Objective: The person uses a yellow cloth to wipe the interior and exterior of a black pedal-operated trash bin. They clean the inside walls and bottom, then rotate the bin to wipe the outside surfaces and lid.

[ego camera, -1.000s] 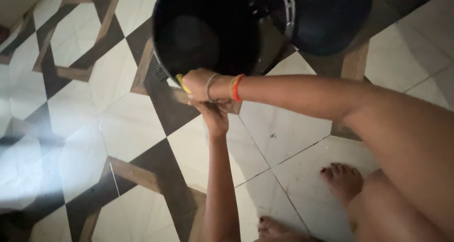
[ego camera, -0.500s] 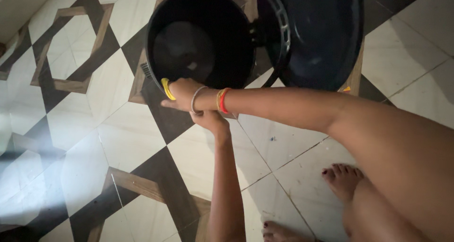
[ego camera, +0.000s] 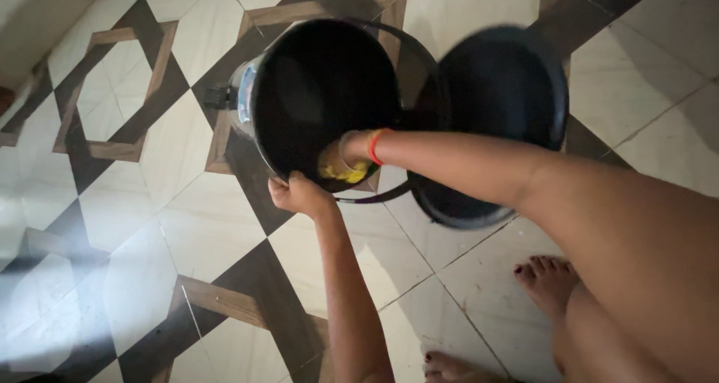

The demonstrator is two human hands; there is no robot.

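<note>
From the head view, a black round bin stood on a patterned floor of pale tiles with dark and brown bands. It was tipped toward the person, so its dark inside faced the camera. Its hinged lid hung open to the right, well clear of the mouth, the underside turned up.

The left hand gripped the near rim of the bin from below, fingers curled shut around the edge and knuckles toward the camera. The left forearm ran straight down toward the bottom of the frame.

The right hand reached over the near rim and into the bin, just above and right of the left hand. It was closed around something yellow, perhaps a cloth or a scrubbing pad; the picture was blurred there and the dim light did not let me tell which. Bangles, red and orange, sat on the right wrist at the rim. The right arm crossed the frame from the right, passing in front of the lid's lower edge.

A bare foot with painted toenails rested on a pale tile at lower right, and the toes of the other foot showed at the bottom edge.
</note>
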